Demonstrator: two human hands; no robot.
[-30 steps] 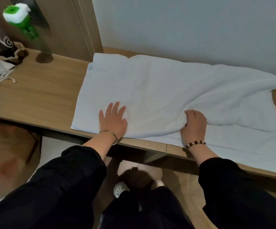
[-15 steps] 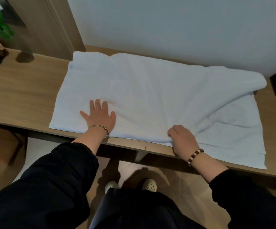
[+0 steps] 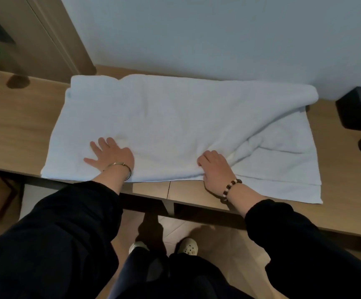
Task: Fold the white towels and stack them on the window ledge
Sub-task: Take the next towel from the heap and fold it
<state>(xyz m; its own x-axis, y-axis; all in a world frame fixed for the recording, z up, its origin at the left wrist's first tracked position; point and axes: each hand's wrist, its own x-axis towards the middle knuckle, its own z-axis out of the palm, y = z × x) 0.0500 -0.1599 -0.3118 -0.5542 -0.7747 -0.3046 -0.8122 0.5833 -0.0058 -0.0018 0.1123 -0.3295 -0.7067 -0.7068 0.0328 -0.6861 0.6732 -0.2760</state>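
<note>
The white towel (image 3: 175, 117) lies spread lengthwise on the wooden ledge (image 3: 19, 126), its back edge close to the wall (image 3: 196, 35) and its front edge running along the ledge's front edge. We see it doubled, but not squarely. Toward the ledge's right end the upper layer runs off on a slant, leaving a strip of the lower layer bare at the front right, and a thick roll of cloth sits at the back right. The left hand (image 3: 112, 156) rests flat on the towel near the front edge, fingers straight and spread, grasping nothing. We take it to be there as an anchor, so the smoothed left half does not slide. The right hand (image 3: 215, 169) is further right along the same front edge, its fingers curled into a bunch of the upper layer, with creases fanning out from the grip toward the back right. We judge that this hold is meant to drag the skewed layer into line with the one below, so the fold is not yet finished and no stack is in sight. A black box (image 3: 358, 113) stands at the ledge's right end, apart from the towel and leaving little room there. Below the ledge, pale shoes (image 3: 188, 247) show on the floor.
</note>
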